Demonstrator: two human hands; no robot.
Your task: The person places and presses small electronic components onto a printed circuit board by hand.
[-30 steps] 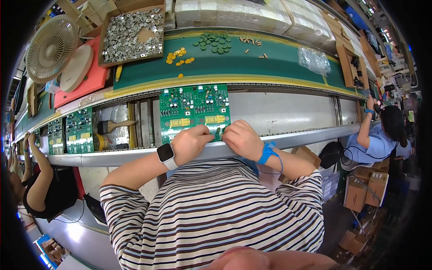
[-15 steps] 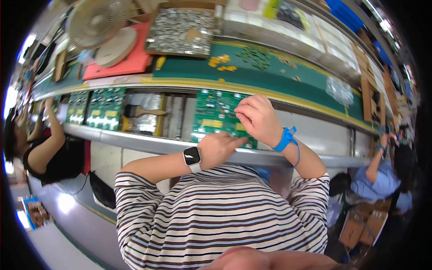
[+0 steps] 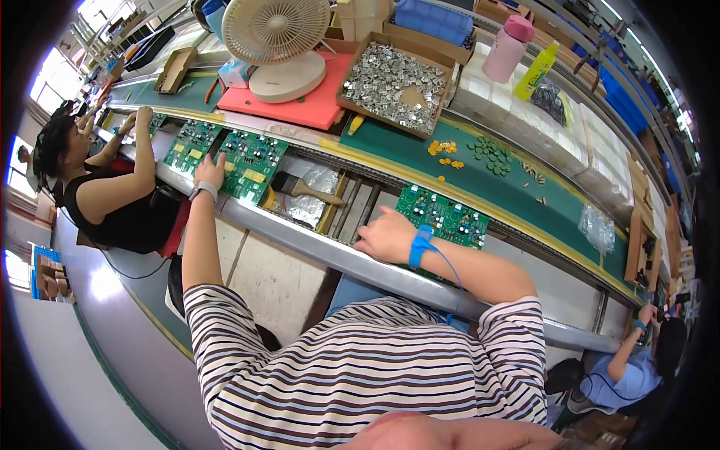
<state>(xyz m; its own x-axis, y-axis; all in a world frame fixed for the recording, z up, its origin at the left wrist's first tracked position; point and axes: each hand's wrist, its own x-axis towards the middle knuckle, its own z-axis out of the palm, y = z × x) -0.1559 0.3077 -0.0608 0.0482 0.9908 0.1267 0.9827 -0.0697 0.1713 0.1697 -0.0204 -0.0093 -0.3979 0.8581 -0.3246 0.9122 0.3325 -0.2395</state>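
Note:
My left hand (image 3: 210,174) reaches out to the left, its fingers apart at the near edge of a green circuit board (image 3: 251,154). Beyond it along the line lies another circuit board (image 3: 192,142). In front of me, my right hand (image 3: 388,236), with a blue wrist strap, rests loosely bent at the left edge of a third circuit board (image 3: 442,214). Nothing shows in its fingers. The right wrist and forearm cover part of that board's near side.
A brush (image 3: 307,187) lies on a silver bag between the boards. Behind stand a fan (image 3: 276,30), a red pad (image 3: 281,105), a carton of small metal parts (image 3: 394,86), and piles of yellow discs (image 3: 444,148) and green discs (image 3: 491,156). Co-workers sit at either side.
My left hand has gone from the board before me to the boards at the left. My right hand has lowered to the front board's left edge. The view has turned leftward.

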